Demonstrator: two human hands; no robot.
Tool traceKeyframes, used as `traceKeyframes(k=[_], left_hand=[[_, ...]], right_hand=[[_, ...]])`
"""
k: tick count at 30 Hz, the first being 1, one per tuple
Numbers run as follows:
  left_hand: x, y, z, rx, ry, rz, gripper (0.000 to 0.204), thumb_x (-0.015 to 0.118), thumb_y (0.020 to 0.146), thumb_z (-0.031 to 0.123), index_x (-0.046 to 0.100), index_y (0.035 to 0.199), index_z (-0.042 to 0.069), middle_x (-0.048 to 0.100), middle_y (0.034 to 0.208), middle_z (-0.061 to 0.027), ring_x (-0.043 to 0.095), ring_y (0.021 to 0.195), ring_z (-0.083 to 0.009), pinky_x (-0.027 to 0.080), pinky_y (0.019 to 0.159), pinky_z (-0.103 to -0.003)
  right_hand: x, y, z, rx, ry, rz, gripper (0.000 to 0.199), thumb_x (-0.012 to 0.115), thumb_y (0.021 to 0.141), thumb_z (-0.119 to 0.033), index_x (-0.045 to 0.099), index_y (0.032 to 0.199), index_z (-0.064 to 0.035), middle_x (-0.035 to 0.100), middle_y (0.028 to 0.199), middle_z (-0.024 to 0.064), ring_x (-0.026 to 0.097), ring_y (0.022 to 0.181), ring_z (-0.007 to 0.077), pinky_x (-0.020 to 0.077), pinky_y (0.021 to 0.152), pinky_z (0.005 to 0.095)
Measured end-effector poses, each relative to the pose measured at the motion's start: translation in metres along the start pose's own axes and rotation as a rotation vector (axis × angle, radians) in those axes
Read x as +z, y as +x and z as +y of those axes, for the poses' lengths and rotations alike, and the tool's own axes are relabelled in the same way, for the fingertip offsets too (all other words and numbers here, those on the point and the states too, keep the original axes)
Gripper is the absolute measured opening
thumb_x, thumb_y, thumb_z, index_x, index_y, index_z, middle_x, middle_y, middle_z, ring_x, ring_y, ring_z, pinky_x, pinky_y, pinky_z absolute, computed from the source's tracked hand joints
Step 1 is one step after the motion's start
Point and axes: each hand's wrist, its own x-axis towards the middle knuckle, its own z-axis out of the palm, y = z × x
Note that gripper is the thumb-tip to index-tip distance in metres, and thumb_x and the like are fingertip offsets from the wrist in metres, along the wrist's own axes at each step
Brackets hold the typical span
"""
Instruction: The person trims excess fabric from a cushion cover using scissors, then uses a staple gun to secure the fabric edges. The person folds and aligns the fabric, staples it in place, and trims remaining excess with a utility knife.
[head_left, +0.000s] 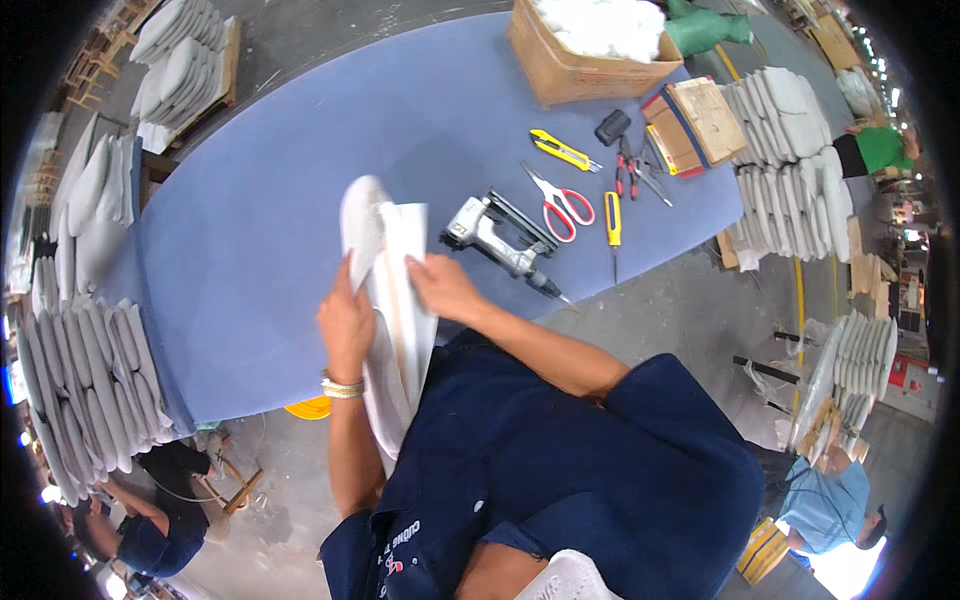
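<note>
A light grey upholstered seat cushion stands tilted on its edge against my body at the table's near side. Along its right side runs a white sheet of backing, with a tan strip showing between the two. My left hand is closed round the cushion's left edge. Higher up on the other side, my right hand grips the edge of the white sheet, its fingertips partly hidden. Just right of the cushion lies a silver staple gun, touched by neither hand.
On the blue table lie red-handled scissors, a yellow cutter, a yellow screwdriver and red-handled pliers. A carton of white stuffing and a smaller box stand behind. Stacked cushions flank the table.
</note>
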Motion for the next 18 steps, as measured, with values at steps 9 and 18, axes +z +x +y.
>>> traceKeyframes(k=[9,18], left_hand=[[-0.017,0.052,0.018,-0.001,-0.088,-0.052,0.056,0.063,0.086,0.008,0.061,0.141,0.016,0.073,0.119,-0.0199,0.073,0.098,-0.0382,0.059,0.08,-0.046],[-0.013,0.099,0.059,0.311,0.006,-0.141,0.046,0.067,0.081,0.0,0.075,0.123,0.018,0.066,0.137,-0.0141,0.069,0.115,-0.0279,0.058,0.092,-0.037]], right_hand=[[-0.113,0.003,0.066,-0.08,-0.18,0.112,0.046,0.07,0.095,-0.026,0.061,0.135,-0.0055,0.072,0.115,0.0155,0.07,0.103,0.0273,0.0546,0.09,0.0387],[-0.198,-0.008,0.161,0.194,-0.77,0.513,0.067,0.078,0.083,-0.013,0.052,0.144,-0.0112,0.058,0.136,0.0213,0.059,0.118,0.0432,0.0497,0.1,0.0506]])
